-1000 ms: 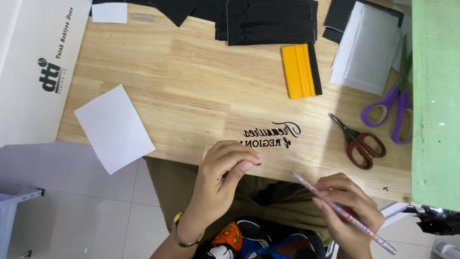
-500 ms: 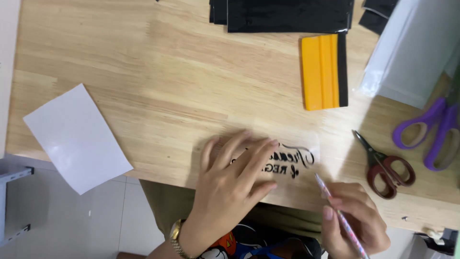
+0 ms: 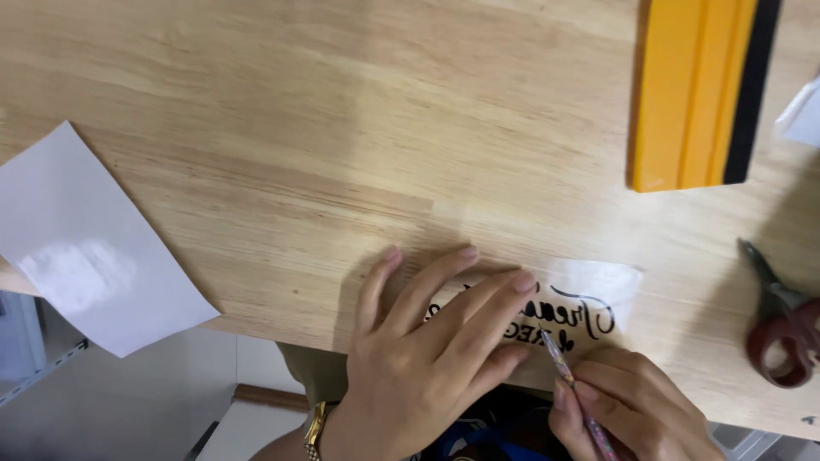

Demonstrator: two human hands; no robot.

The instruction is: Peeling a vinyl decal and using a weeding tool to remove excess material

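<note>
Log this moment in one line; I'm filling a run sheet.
left hand: flat on clear decal | right hand: grip on pen, tip at lettering | squeegee, scissors: idle

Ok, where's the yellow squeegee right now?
The squeegee lies on the table at the upper right of the head view, above the red scissors and clear of both hands.

Pale matt wooden table (image 3: 299,128), glossy clear film (image 3: 611,286), shiny white paper sheet (image 3: 94,248), smooth yellow plastic squeegee (image 3: 683,85).
</note>
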